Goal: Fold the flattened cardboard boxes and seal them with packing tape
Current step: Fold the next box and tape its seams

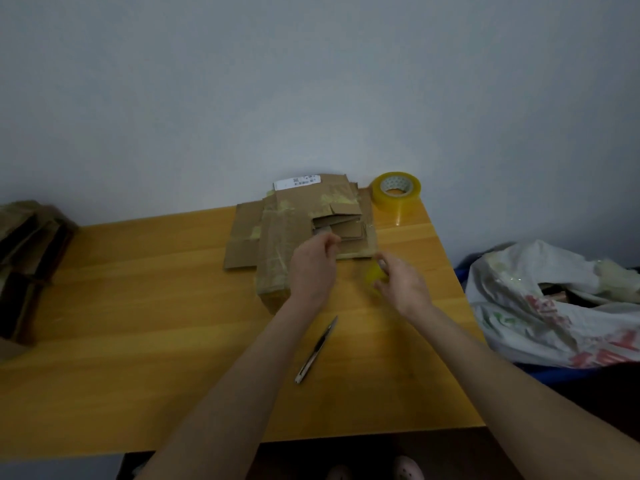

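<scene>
Yellow wooden tabletop (138,306) against grey wall (311,81); flattened brown cardboard boxes (287,216) at far edge, flap pinched by left hand (313,268); blurred yellow object (374,276) gripped by right hand (403,282).

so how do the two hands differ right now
The left hand is over the flattened cardboard stack, fingertips at a flap; the right hand is off the stack, over the table. The right hand holds a blurred yellow thing; the left holds nothing yellow. Both reach forward, palms down.
</scene>
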